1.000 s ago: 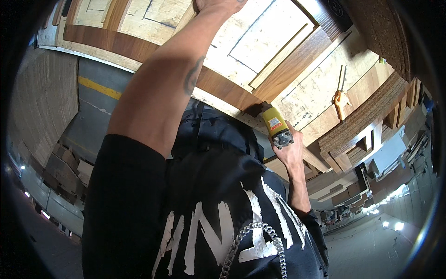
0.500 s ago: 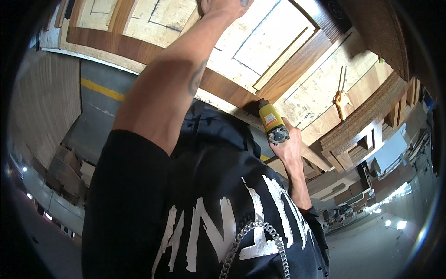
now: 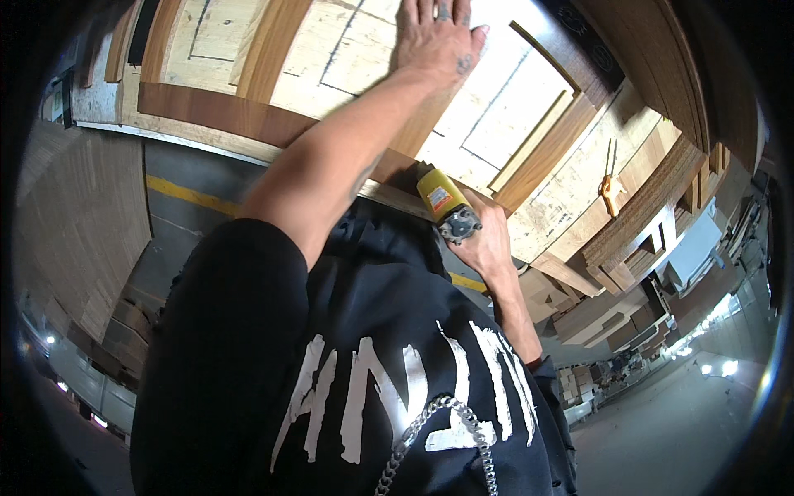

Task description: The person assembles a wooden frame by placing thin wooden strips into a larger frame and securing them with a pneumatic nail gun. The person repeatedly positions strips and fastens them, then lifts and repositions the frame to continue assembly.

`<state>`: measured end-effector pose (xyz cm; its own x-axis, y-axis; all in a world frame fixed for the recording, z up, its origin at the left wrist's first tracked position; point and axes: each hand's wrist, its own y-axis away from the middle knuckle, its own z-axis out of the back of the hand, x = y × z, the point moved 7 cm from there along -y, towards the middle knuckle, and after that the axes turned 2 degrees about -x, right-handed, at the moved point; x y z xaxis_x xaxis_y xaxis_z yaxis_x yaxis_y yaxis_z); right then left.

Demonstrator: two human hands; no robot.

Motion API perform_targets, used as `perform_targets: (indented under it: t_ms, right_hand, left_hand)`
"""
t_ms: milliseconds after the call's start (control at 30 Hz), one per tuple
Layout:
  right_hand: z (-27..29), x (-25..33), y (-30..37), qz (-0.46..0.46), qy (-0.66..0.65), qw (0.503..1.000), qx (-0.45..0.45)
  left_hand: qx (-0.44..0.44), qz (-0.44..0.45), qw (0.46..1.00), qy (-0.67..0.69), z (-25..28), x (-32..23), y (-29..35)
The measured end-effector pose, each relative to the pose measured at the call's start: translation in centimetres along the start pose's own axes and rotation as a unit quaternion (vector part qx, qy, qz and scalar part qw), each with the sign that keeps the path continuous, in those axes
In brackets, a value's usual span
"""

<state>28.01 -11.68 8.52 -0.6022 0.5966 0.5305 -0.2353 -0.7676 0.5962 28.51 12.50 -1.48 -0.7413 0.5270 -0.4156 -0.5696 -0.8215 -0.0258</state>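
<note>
The left hand [image 3: 437, 45] is at 12 o'clock, palm down with the fingers a little apart and the thumb out toward 1 o'clock; it rests over a brown crosspiece [image 3: 423, 132], the fingertips cut off by the upper edge. The right hand [image 3: 488, 236], just off centre toward 3 o'clock, is closed around a yellow hand tool [image 3: 440, 194], whose dark end cap faces the wearer.

Nearest, at 6 o'clock, a silver chain [image 3: 447, 403] hangs over a black shirt [image 3: 364, 289] with white lettering. The tool sits close to centre toward 1 o'clock, its nose at the long brown rail [image 3: 223, 114]; whether they touch cannot be told. The rail stretches away toward 10 o'clock, and the crosspiece runs from it toward 12. Beyond lies a pale board [image 3: 364, 45] marked with dark lines.

Toward 1 o'clock, another brown crosspiece [image 3: 550, 161] has a pale strip [image 3: 529, 145] alongside. Between 2 and 3 o'clock, an orange clamp [image 3: 610, 194] lies near stacked boards [image 3: 649, 211]. A yellow floor line [image 3: 194, 196] shows toward 10. Far off, bright lamps [image 3: 718, 369] shine at 4 o'clock.
</note>
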Motion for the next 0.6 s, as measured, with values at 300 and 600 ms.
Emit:
perform_targets:
  t_ms: [300,600]
  right_hand:
    - [-1.8,2.8,-1.5,-0.079,-0.012,0.997,0.016]
    - [-1.9,3.2,-1.4,-0.178,0.043,0.980,0.076]
  left_hand:
    - [0.032,-0.016,0.999,0.022,0.0,0.2,0.0]
    - [0.040,-0.015,0.999,0.032,0.0,0.2,-0.1]
